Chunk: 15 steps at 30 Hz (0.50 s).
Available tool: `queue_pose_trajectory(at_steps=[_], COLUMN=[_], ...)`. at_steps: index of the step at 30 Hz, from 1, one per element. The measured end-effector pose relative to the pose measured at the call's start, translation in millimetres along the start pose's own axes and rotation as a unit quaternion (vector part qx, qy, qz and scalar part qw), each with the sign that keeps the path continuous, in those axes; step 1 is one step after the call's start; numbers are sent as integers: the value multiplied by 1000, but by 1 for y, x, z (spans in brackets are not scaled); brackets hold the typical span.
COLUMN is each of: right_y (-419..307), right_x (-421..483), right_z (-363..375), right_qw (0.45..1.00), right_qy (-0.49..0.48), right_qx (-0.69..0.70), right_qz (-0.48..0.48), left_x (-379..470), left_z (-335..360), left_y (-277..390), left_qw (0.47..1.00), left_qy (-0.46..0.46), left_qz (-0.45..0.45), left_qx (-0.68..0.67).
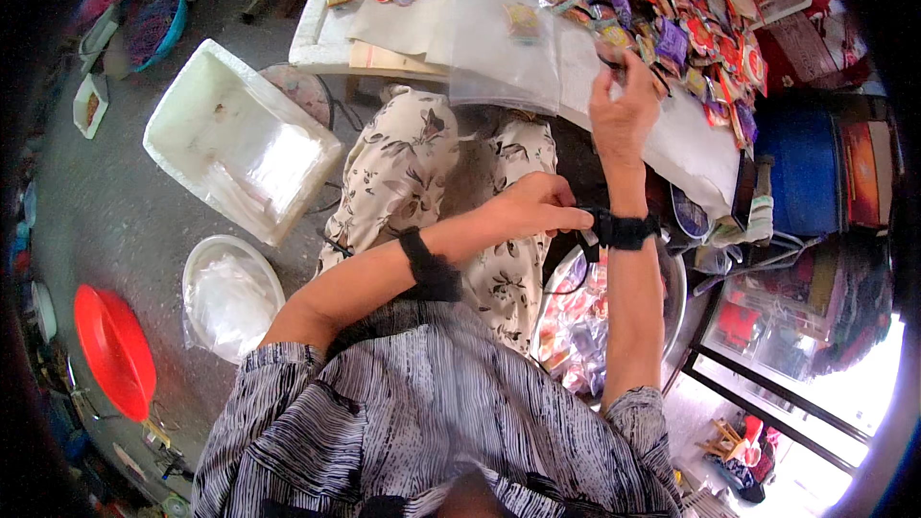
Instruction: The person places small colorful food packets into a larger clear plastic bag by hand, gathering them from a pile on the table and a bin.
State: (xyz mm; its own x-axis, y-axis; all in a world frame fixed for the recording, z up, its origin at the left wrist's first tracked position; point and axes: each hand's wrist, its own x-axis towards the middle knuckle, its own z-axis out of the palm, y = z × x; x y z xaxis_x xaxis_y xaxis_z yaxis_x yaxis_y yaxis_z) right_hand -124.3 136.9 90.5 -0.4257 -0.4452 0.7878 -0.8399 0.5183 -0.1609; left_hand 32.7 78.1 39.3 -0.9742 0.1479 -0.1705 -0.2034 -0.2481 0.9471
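My left hand (536,207) reaches across my lap and pinches the end of a black wrist strap (624,232) worn on my right wrist. Another black strap (430,265) circles my left forearm. Beyond the strap, my right hand (624,104) is raised with its fingers apart at the near edge of a pile of small wrapped packets (673,39). Thin black bands show about its fingers; how they sit there is unclear. Left of that hand, a clear plastic bag (504,75) with a yellow packet (523,20) inside overhangs the edge of a white foam board (324,39).
A white foam box (209,111) stands on the floor at left, near a white tub (234,248) of plastic bags and a red basin (115,352). Beside my right forearm, a metal basin (680,295) holds more packets. A blue container (799,165) stands at right.
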Motion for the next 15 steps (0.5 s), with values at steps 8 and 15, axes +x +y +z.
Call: queue_pose_trajectory(at_steps=[8, 15], right_y=[-31, -61], right_x=[-28, -55], right_z=[-34, -34], right_qw=[746, 619], right_qy=[-70, -119], right_qx=[487, 610], right_qz=[450, 481], left_x=[-8, 11], left_z=[-73, -74], left_y=[-7, -6], left_qw=[959, 919], left_qy=[190, 252], left_qz=[8, 46], left_qx=[-211, -299])
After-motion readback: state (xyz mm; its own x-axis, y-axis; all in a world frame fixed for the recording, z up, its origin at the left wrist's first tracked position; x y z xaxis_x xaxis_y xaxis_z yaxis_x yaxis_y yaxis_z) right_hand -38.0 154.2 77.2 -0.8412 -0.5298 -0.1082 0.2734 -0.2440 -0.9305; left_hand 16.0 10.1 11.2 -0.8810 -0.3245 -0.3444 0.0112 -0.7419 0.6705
